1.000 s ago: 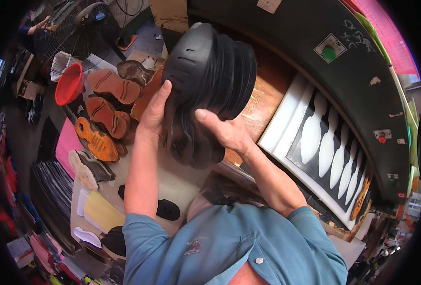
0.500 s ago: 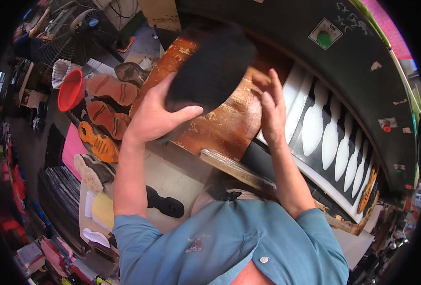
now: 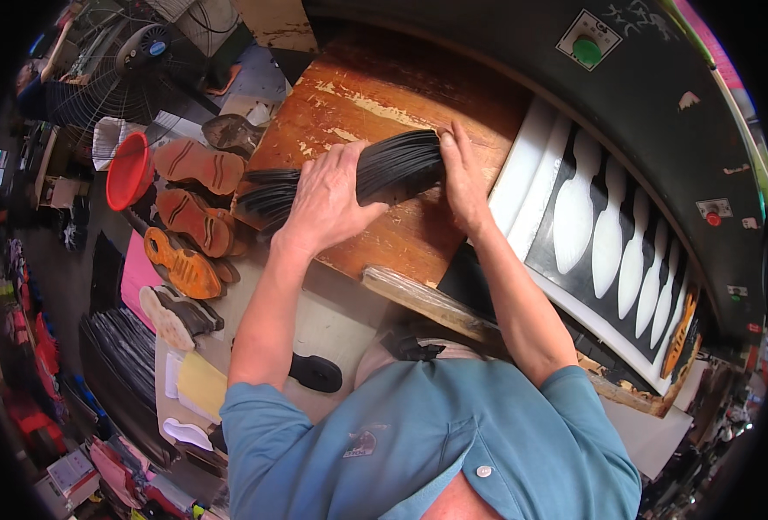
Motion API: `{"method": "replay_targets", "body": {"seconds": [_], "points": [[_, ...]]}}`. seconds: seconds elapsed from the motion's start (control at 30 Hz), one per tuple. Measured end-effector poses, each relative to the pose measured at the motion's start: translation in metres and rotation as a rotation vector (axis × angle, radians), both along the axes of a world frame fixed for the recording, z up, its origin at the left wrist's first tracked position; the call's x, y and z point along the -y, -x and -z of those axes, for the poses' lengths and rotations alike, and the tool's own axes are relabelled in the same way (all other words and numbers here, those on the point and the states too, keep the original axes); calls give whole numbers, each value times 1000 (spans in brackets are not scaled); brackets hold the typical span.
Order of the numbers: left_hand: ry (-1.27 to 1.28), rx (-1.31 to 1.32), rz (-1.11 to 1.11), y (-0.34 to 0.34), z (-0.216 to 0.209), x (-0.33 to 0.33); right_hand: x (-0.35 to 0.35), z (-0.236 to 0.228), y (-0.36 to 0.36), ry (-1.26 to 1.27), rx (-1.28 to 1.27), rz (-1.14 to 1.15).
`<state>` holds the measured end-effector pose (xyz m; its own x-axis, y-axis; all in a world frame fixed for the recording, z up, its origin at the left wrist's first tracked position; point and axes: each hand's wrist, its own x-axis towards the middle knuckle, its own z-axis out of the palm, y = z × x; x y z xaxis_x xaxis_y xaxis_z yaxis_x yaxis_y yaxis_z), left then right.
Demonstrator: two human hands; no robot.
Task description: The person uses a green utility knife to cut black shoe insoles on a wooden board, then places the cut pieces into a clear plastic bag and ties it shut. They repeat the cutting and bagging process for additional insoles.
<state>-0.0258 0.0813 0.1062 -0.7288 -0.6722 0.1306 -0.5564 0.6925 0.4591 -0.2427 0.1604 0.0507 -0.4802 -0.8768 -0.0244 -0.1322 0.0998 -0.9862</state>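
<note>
A thick stack of thin black sole-shaped sheets [image 3: 398,165] is tilted over the worn wooden board [image 3: 375,95], its layered edges turned up and fanned out at the left end. My left hand [image 3: 327,195] is closed round the middle of the stack, fingers over the far side and thumb on the near side. At the stack's right end, my right hand [image 3: 463,178] presses against the edges with its fingers close together. The underside of the stack is hidden.
White sole-shaped templates [image 3: 574,204] lie in a row at right, beside a dark machine panel with a green button [image 3: 586,52]. To the left are brown soles [image 3: 197,165], an orange sole-shaped piece [image 3: 180,263], a red bowl [image 3: 130,172] and a fan [image 3: 141,65]. A black sole-shaped piece [image 3: 316,373] lies near my body.
The stack has come down toward the board and turned from its flat face to its layered edges. My right hand, apart from it before, now touches its right end.
</note>
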Motion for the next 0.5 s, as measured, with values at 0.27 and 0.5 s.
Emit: {"method": "replay_targets", "body": {"seconds": [0.27, 0.5], "points": [[38, -44, -32, 0, 8, -5, 4, -6, -6, -39, -37, -124], [224, -81, -37, 8, 12, -10, 18, -3, 13, 24, 112, -367]]}}
